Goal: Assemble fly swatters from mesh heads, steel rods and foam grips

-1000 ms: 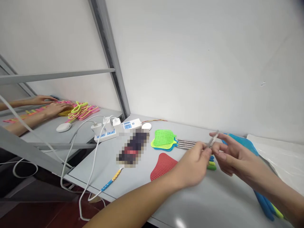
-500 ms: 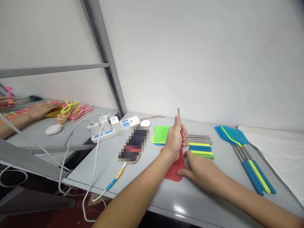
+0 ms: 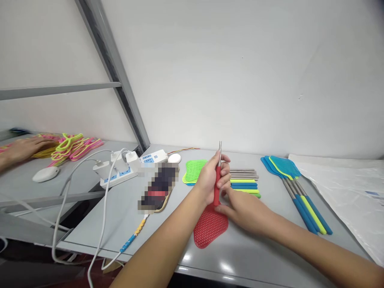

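Note:
My left hand [image 3: 211, 176] is wrapped round the red grip [image 3: 217, 186] of a fly swatter, and a metal rod [image 3: 220, 149] sticks up from its top. Below it, the swatter's red perforated head [image 3: 210, 227] tilts down towards the table's front edge. My right hand [image 3: 244, 206] closes at the grip's lower end, by the neck of the head; some of its fingers are hidden. Close behind my hands lie several metal rods [image 3: 244, 174] and several yellow, blue and green grips [image 3: 244, 186]. A stack of green swatter heads [image 3: 194, 171] lies to the left.
Several blue and yellow fly swatters [image 3: 300, 196] lie at the right beside a white plastic sheet [image 3: 336, 192]. A phone [image 3: 159, 188] on a cable and a power strip [image 3: 120, 176] with plugs are at the left. Beyond the metal post, another person's hand [image 3: 33, 148] touches coloured cords [image 3: 75, 146].
The view has swung slightly right. The swatter's red head has come into fuller view, and my left hand has loosened from a thumb-up fist, showing the red grip. My right hand has moved up to the grip.

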Tool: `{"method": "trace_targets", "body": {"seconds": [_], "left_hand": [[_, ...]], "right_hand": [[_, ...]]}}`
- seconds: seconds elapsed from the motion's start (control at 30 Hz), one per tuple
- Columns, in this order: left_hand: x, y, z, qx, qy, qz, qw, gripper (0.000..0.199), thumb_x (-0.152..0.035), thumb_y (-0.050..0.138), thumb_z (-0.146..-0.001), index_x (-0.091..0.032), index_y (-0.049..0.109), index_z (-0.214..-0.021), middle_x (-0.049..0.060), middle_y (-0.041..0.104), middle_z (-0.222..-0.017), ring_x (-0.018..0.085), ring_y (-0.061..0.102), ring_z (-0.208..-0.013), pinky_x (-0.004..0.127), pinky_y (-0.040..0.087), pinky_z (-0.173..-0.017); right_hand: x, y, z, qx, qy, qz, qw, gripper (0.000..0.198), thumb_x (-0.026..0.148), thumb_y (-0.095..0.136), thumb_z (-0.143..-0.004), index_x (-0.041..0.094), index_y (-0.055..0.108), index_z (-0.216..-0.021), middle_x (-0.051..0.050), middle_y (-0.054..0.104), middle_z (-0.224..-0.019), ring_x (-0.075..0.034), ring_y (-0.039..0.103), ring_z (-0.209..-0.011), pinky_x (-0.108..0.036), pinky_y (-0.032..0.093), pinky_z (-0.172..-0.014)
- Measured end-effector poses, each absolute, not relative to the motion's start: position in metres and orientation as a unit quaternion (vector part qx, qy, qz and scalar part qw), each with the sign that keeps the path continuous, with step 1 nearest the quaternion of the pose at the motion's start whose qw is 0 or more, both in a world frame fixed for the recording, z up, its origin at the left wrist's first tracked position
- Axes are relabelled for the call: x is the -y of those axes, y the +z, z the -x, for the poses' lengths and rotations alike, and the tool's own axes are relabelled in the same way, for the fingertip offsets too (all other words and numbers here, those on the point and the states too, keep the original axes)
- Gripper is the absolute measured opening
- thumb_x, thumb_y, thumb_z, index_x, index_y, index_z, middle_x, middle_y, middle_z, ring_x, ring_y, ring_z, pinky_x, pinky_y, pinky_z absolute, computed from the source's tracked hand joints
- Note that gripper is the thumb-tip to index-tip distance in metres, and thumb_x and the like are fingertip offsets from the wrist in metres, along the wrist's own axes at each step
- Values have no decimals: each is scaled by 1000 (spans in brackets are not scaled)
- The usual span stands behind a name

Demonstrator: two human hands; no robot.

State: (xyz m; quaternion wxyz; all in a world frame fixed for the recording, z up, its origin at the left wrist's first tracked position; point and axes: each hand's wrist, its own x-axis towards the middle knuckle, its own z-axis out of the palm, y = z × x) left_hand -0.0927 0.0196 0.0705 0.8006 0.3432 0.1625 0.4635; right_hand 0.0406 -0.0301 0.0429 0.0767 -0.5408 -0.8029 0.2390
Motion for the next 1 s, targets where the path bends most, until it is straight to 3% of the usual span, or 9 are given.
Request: {"method": "trace_targets", "body": {"seconds": [0.17,0.27,0.33,0.47,0.63,0.73,0.9,1.0], "left_hand": [[-24,70,96,-149,445,-342,814,29,-49,45,-93,-21,52,-87,-9,35,-55,2,23,-30,15,23,-30],[-25,69,97,-144,418,-342,829,32,-52,46,-92,-21,52,-88,-9,35,-55,2,23,-30,14,23,-30],[-25,69,98,-140,393,-337,844,34,-55,45,-92,-21,53,-89,-10,35,-55,1,22,-30,14,23,-30],[-25,70,99,-128,363,-319,866,33,-53,42,-93,-21,53,-89,-9,34,-55,2,22,-29,15,21,-30],[-20,75,101,-93,335,-293,891,33,-51,39,-95,-22,54,-88,-8,35,-57,2,22,-29,17,18,-31],[-14,75,96,-90,302,-291,903,34,-49,38,-96,-22,55,-86,-8,34,-58,2,22,-30,18,17,-32],[-1,65,76,-133,221,-268,928,34,-49,43,-93,-20,56,-83,-8,34,-58,3,22,-32,18,16,-34],[7,56,63,-178,166,-262,934,34,-51,42,-93,-21,53,-81,-8,33,-58,3,19,-32,18,15,-34]], "right_hand": [[24,43,-24,855,162,488,71,66,66,68,-68,19,54,-112,-12,61,-106,-31,57,-96,-43,39,-82],[16,45,-21,863,203,461,41,60,64,74,-62,20,60,-100,-9,62,-101,-31,56,-96,-41,40,-82],[15,51,-25,857,255,447,17,54,62,75,-60,21,62,-91,-6,63,-94,-27,57,-88,-36,42,-74],[22,74,-51,812,382,440,4,32,53,64,-77,22,59,-79,2,59,-71,-14,50,-58,-25,34,-50],[22,106,-119,738,522,424,48,26,43,55,-88,20,60,-76,2,55,-69,-10,46,-58,-24,36,-53],[13,109,-161,616,604,476,168,23,44,60,-86,22,63,-93,-2,61,-82,-14,55,-69,-24,43,-60],[-3,82,-187,442,553,463,533,24,42,66,-82,25,61,-99,2,55,-81,-8,45,-58,-19,36,-46],[-7,63,-177,402,539,448,590,26,43,67,-80,25,60,-97,1,57,-90,-11,48,-66,-21,40,-49]]}}
